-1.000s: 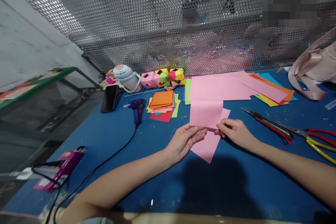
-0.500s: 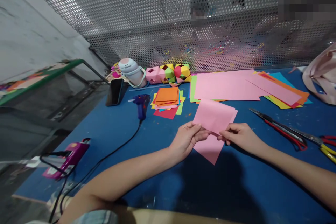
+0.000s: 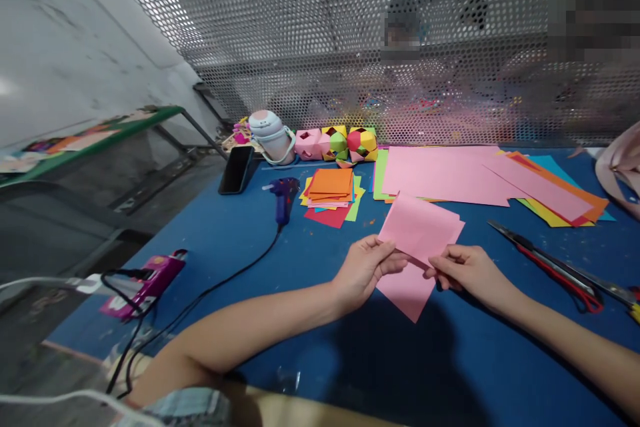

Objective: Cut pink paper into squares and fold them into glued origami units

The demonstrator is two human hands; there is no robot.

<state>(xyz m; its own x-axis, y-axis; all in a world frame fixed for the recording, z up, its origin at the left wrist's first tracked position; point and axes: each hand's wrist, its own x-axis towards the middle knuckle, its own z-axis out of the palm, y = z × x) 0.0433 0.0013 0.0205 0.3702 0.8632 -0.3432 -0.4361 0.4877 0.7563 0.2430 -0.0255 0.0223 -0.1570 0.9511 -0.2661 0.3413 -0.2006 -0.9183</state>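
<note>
A sheet of pink paper [image 3: 420, 227] is curled over on itself above the blue table, its lower part pointing down toward me. My left hand [image 3: 367, 270] pinches its left edge between thumb and fingers. At the right edge, my right hand [image 3: 467, 270] grips the lower corner of the turned-over part with thumb and forefinger. Beyond my left hand lies a stack of small coloured paper squares [image 3: 331, 187], orange on top. Past the held sheet is a large pink sheet [image 3: 445, 173] over other coloured sheets.
A glue gun [image 3: 283, 200] trails its cord to a purple power strip [image 3: 150, 287] at left. Scissors [image 3: 555, 260] with red handles lie at right. A phone [image 3: 237, 170], a white bottle [image 3: 273, 137] and several folded paper shapes [image 3: 334, 143] stand by the mesh panel [image 3: 340, 87].
The view has shifted a little, so everything sits slightly further right and most things lower. Both hands keep their hold on the pink paper, whose fold looks nearly the same.
</note>
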